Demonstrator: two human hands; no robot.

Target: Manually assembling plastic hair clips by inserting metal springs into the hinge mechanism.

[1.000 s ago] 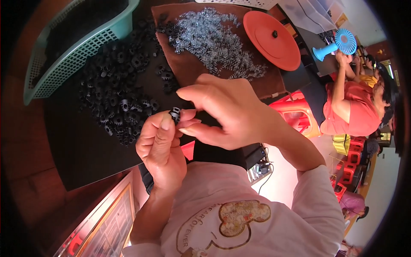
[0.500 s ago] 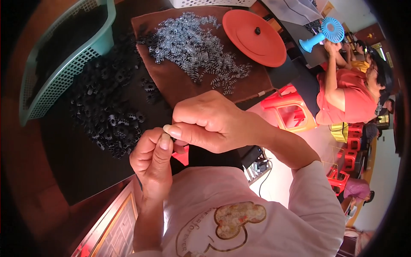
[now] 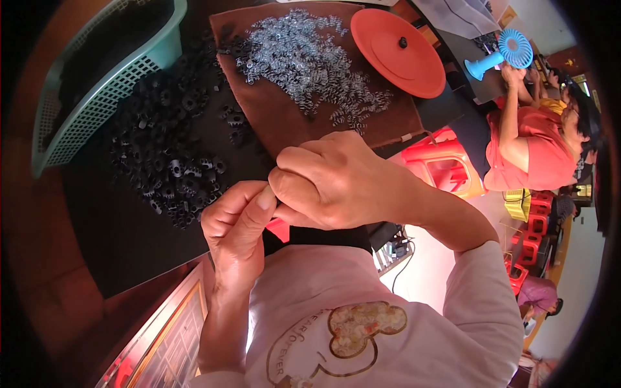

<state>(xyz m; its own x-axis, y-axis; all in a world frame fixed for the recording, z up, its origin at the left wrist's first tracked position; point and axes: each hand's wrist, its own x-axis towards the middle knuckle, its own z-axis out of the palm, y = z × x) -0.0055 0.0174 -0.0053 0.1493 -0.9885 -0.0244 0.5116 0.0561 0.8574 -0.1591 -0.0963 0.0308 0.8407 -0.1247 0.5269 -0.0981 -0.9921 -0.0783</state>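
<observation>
My left hand (image 3: 236, 223) and my right hand (image 3: 336, 181) meet at the fingertips in front of my body, just past the table's near edge. Both are closed in a pinch, and the fingers hide whatever is between them. Left of the hands spreads a heap of small black ring-like plastic parts (image 3: 171, 168). Beyond them, many small metal coil springs (image 3: 294, 61) lie piled on a brown cloth (image 3: 262, 113). A shallow red round dish (image 3: 388, 48) at the cloth's right holds a single small black part (image 3: 403, 43).
A green perforated basket (image 3: 110, 97) with dark contents stands at the far left of the black table (image 3: 123, 252). Right of the table is a red plastic stool (image 3: 446, 165). A person in a red shirt (image 3: 530, 145) sits near a blue fan (image 3: 515, 48).
My right hand has turned, its curled fingers now covering the thumb and the dark bit that showed between the fingertips. The whole view has shifted slightly.
</observation>
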